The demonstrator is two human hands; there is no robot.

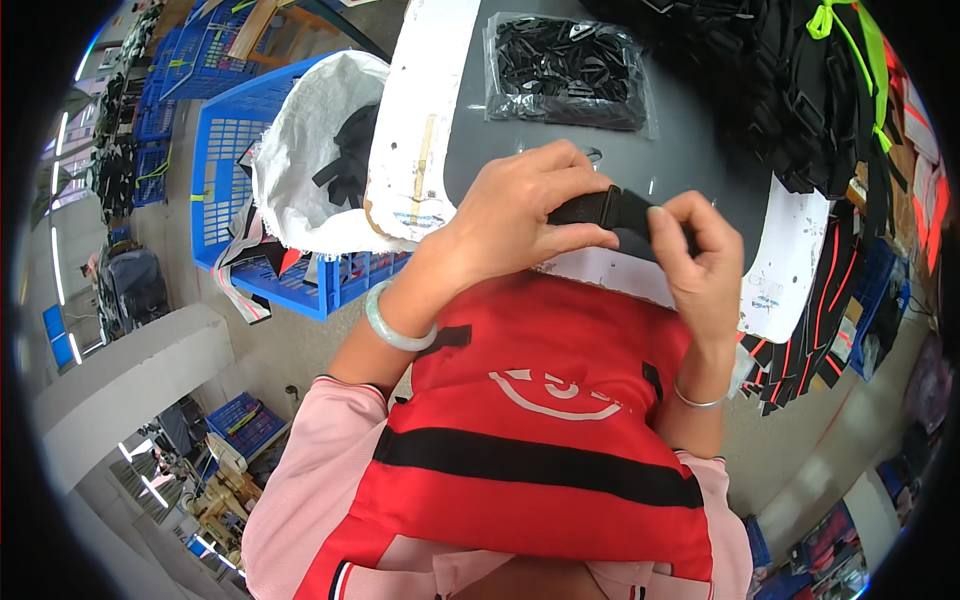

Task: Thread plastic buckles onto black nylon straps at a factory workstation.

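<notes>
Head: black buckle (609,208) in left grip (515,212)

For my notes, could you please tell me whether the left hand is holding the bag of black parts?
No, the bag lies on the grey surface, while the left hand grips a black strap.
</notes>
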